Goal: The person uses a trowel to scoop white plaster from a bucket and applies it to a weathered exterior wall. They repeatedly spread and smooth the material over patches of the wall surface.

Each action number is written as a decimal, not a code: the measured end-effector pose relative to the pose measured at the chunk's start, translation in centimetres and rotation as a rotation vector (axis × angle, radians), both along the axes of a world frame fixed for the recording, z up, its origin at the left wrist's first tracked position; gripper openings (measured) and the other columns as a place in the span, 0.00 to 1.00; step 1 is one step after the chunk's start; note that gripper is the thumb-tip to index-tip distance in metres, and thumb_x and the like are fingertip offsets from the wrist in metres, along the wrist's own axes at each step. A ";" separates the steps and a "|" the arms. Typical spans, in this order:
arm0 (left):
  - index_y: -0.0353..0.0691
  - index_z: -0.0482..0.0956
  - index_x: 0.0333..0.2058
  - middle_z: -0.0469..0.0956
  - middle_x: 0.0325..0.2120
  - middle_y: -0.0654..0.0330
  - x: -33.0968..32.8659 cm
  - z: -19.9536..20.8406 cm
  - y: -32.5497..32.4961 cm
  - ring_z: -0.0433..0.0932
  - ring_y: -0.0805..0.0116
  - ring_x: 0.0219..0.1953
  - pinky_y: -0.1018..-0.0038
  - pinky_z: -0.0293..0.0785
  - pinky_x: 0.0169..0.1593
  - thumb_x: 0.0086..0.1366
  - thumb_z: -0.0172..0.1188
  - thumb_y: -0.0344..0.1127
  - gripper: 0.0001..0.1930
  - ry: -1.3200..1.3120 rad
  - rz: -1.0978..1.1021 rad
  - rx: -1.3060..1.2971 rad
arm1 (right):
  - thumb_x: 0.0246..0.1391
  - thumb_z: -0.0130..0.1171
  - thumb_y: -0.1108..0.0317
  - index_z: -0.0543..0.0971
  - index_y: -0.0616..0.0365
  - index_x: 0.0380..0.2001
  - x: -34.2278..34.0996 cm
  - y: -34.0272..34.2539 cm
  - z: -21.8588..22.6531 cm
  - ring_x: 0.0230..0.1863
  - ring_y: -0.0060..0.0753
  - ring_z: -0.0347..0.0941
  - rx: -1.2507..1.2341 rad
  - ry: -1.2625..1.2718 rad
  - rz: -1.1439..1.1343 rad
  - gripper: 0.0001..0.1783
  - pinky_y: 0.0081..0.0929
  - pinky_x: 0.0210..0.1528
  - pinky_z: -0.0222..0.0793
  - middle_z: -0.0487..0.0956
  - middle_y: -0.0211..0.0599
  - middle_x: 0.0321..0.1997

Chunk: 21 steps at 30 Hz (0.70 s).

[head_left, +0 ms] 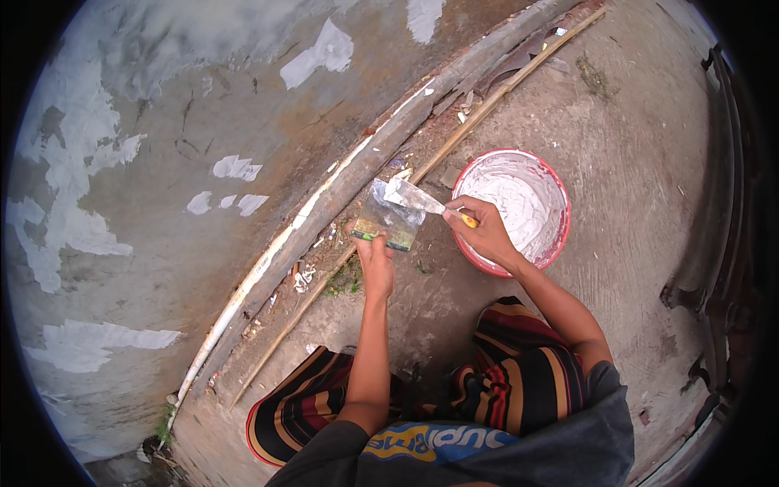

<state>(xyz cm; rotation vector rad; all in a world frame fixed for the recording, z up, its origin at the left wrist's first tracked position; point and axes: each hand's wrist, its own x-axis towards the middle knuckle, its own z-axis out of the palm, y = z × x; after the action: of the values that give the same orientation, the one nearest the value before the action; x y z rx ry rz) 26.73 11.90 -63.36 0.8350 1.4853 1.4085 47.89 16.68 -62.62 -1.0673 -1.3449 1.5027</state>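
Note:
My left hand (376,254) is closed on the lower edge of a wide, flat scraper (395,217) with a greyish, smeared blade. In my right hand (484,230) is a putty knife (420,199) with a yellow and red handle; white paste sits on its tip. The knife's blade lies over the upper part of the scraper, seemingly touching it. Just beyond my right hand stands a red-rimmed bucket (560,180) holding thick white putty (517,201), which is also smeared up its inner wall.
A grey wall (162,187) with white putty patches rises on the left. Along its foot run a pale pipe (235,302) and a long wooden stick (466,128), with debris scattered between. Dark curved sheets (704,195) stand at the right on the concrete floor (633,146).

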 end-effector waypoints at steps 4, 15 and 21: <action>0.49 0.50 0.61 0.64 0.43 0.61 1.4 1.0 -0.2 0.65 0.74 0.39 0.75 0.66 0.37 0.64 0.46 0.31 0.27 0.103 -0.177 -0.125 | 0.59 0.59 0.66 0.79 0.61 0.39 -0.4 1.0 1.4 0.25 0.10 0.65 0.157 0.091 -0.035 0.10 0.15 0.26 0.61 0.75 0.25 0.24; 0.31 0.48 0.63 0.64 0.56 0.43 -4.3 4.5 5.6 0.63 0.59 0.57 0.67 0.59 0.60 0.66 0.50 0.34 0.31 0.325 -0.209 -0.042 | 0.65 0.46 0.62 0.69 0.59 0.54 2.0 3.8 4.8 0.21 0.14 0.65 -0.057 0.409 -0.065 0.18 0.13 0.22 0.61 0.71 0.27 0.26; 0.39 0.50 0.63 0.66 0.53 0.43 -5.6 20.2 4.7 0.66 0.58 0.55 0.66 0.63 0.57 0.66 0.48 0.31 0.29 0.638 -0.430 -0.109 | 0.66 0.44 0.62 0.61 0.59 0.63 -0.9 5.6 10.6 0.30 0.18 0.68 -0.064 0.605 0.123 0.25 0.19 0.27 0.66 0.73 0.31 0.37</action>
<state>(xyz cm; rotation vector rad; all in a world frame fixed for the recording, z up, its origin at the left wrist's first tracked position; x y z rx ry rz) 21.10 16.57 -43.13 1.5208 1.6828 0.7612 46.95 22.30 -51.99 -0.4997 -0.9477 1.7812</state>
